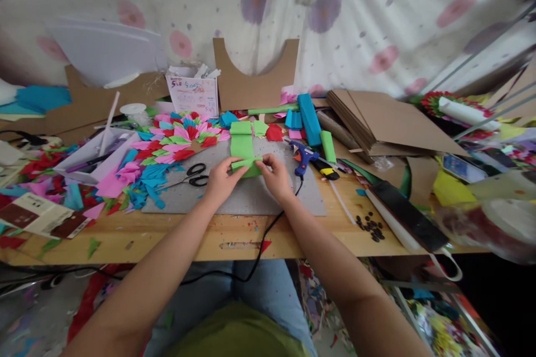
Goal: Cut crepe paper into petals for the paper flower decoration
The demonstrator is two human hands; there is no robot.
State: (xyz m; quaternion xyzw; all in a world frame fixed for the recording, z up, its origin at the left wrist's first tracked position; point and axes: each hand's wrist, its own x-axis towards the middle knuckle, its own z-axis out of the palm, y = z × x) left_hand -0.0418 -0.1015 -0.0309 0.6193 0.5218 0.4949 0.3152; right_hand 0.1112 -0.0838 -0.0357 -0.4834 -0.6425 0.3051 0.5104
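A strip of green crepe paper point(242, 146) runs over the grey cutting mat point(201, 201), its near end folded or bunched between my hands. My left hand point(223, 180) pinches the near end from the left, thumb and fingers closed on it. From the right, my right hand point(275, 177) pinches the same end. Black-handled scissors point(196, 174) lie on the mat just left of my left hand. To the right of my right hand rests a blue glue gun point(303, 158), its black cord trailing toward the table's front edge. Paper inside my fingers is partly hidden.
Pink, red, blue and green paper petals point(180, 139) are heaped at left, beside a white tray point(113, 159). Stacked cardboard point(393, 122) stands back right. A yellow-black cutter point(325, 169), dark round pieces point(372, 227) and a phone point(464, 168) lie at right.
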